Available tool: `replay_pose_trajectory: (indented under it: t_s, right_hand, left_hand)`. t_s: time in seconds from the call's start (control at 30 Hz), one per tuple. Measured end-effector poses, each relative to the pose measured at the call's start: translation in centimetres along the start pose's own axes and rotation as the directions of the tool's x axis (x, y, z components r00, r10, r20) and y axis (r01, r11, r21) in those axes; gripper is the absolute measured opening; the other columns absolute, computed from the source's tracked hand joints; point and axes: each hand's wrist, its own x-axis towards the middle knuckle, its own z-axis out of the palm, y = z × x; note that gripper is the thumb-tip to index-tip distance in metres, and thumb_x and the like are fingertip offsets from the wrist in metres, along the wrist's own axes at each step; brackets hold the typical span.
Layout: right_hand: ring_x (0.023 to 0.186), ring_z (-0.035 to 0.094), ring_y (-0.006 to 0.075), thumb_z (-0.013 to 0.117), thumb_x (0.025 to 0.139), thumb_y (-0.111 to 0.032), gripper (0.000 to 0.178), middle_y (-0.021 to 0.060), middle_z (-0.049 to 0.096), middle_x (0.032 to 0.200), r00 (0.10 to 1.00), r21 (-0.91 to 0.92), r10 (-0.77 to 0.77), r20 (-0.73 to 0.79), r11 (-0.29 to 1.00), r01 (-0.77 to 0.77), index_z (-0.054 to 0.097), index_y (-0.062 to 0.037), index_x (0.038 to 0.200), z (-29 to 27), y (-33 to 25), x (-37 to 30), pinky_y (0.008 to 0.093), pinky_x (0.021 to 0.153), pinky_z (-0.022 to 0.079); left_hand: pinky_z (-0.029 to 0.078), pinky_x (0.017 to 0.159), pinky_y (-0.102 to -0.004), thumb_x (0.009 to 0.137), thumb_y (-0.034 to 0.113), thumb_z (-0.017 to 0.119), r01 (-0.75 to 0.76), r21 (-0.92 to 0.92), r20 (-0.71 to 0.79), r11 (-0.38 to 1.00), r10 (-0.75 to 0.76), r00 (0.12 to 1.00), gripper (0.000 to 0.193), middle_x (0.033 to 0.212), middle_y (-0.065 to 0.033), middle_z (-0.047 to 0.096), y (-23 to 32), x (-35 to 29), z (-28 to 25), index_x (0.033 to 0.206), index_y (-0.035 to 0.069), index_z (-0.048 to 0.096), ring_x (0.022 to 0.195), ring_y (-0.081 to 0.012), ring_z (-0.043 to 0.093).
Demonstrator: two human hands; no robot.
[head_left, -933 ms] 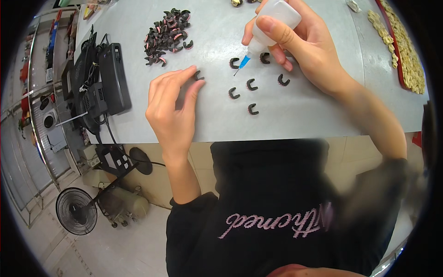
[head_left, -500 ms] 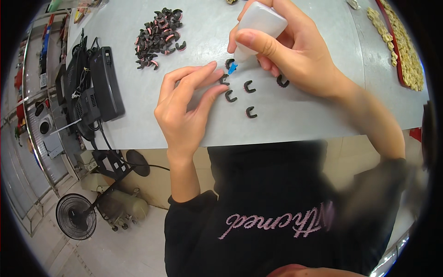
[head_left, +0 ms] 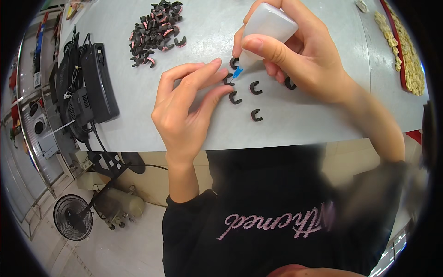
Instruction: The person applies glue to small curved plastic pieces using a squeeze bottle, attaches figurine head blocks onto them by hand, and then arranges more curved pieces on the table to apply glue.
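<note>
My right hand (head_left: 307, 62) grips a translucent white squeeze bottle (head_left: 272, 25), tilted downward, with a blue needle tip (head_left: 237, 72). The needle reaches a small black C-shaped piece (head_left: 228, 79) on the table. Around that piece my left hand (head_left: 182, 104) is closed, its thumb and fingertips steadying it from either side. Similar pieces lie nearby: one above (head_left: 234, 63), one below (head_left: 235, 97), and others to the right (head_left: 255, 87) and nearer me (head_left: 256, 115). Another black piece (head_left: 290, 83) is partly hidden by my right hand.
A heap of black pieces with pink parts (head_left: 157, 30) lies at the far left of the grey table (head_left: 184, 134). Black power adapters and cables (head_left: 99, 83) sit along the left edge. A red-rimmed tray of yellowish pieces (head_left: 408, 55) is at right. A fan (head_left: 73, 217) stands below.
The view has shifted slightly. The bottle's blue tip has dipped a little, and its needle now shows at the piece between my left fingers. Both hands keep their hold.
</note>
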Motion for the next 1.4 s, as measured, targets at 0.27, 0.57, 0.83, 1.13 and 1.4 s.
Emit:
replay_pose_trajectory:
  t_s: [0.27,0.57,0.83,1.13,1.4]
  right_hand:
    - [0.064,0.058,0.0033,0.070,0.095,-0.015,0.032,0.0017,0.058,0.084,0.999,0.053,-0.028,-0.034,0.998,0.029,0.045,-0.0040,0.112,-0.1,0.7,-0.8,0.0173,0.053,0.045]
    - [0.060,0.056,0.0041,0.068,0.095,-0.012,0.031,0.0019,0.058,0.083,0.806,0.234,0.578,-0.128,0.807,-0.542,0.044,-0.0041,0.113,0.0,-1.4,0.1,0.0184,0.050,0.044]
    - [0.059,0.056,0.0042,0.067,0.096,-0.014,0.030,0.0032,0.061,0.083,0.346,0.337,0.929,-0.134,0.371,-0.865,0.043,-0.0043,0.112,0.6,-4.6,1.8,0.0185,0.049,0.044]
    - [0.055,0.053,0.0042,0.064,0.098,-0.017,0.027,0.0072,0.068,0.088,0.991,0.288,0.041,-0.126,0.958,-0.003,0.044,-0.0056,0.110,0.3,-1.1,0.4,0.0182,0.047,0.042]
    - [0.054,0.052,0.0054,0.059,0.101,-0.022,0.026,0.0116,0.069,0.095,0.271,0.301,0.930,-0.248,0.340,-0.891,0.040,-0.0058,0.110,-0.3,-6.8,2.9,0.0190,0.045,0.041]
  left_hand:
    - [0.059,0.073,-0.0283,0.064,-0.006,0.083,-0.016,0.011,-0.001,1.000,0.016,1.000,0.048,0.091,-0.0090,0.072,-0.2,-0.1,-0.1,0.110,0.003,0.073,0.093,-0.0170,0.069]
    - [0.050,0.088,-0.0304,0.067,-0.004,0.084,0.041,0.028,0.040,0.999,-0.042,0.998,0.049,0.097,-0.0098,0.076,0.2,0.0,-0.2,0.114,0.002,0.071,0.096,-0.0181,0.070]
    - [0.050,0.089,-0.0307,0.067,-0.002,0.084,-0.001,0.050,0.041,0.999,-0.001,0.999,0.049,0.095,-0.0093,0.077,-0.2,-0.2,-0.5,0.114,0.002,0.071,0.098,-0.0181,0.068]
    - [0.054,0.076,-0.0284,0.064,-0.003,0.084,-0.051,0.050,-0.003,0.997,0.052,0.999,0.047,0.087,-0.0039,0.076,-0.4,0.0,-0.2,0.110,0.005,0.074,0.096,-0.0180,0.065]
    - [0.052,0.083,-0.0334,0.067,0.002,0.083,-0.012,0.154,-0.130,0.988,0.032,0.991,0.042,0.110,-0.0099,0.072,-1.2,-0.9,-2.4,0.107,0.004,0.074,0.098,-0.0234,0.063]
